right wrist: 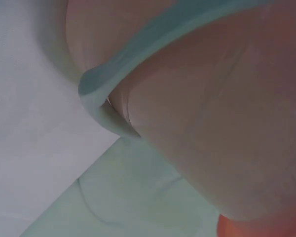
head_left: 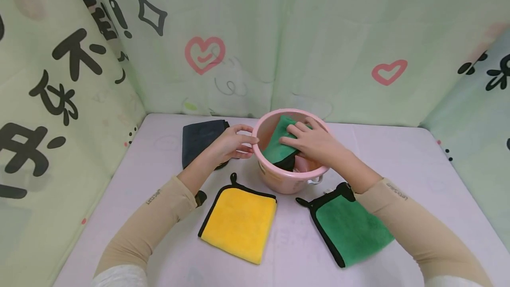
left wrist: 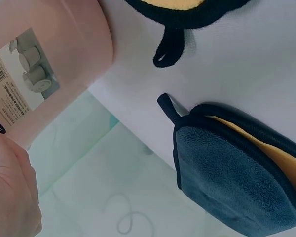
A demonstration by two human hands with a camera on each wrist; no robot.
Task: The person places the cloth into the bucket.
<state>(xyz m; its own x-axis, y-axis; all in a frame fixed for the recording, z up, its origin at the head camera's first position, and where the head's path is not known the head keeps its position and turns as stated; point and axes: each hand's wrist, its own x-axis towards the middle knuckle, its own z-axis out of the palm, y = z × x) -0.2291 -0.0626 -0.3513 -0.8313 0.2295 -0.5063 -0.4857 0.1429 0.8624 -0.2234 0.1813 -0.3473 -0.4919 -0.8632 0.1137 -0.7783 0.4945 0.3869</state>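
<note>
Pale lilac table amid green curtains with pink hearts

Table with bucket, cloths

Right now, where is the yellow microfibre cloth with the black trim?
In the head view, the yellow microfibre cloth with black trim lies flat on the table, just in front of the pink plastic bucket, between the left forearm and the flat green cloth.

Two bare hands, left hand, right hand, snug beige arm sleeves with small dark lettering, white cuffs above
</note>
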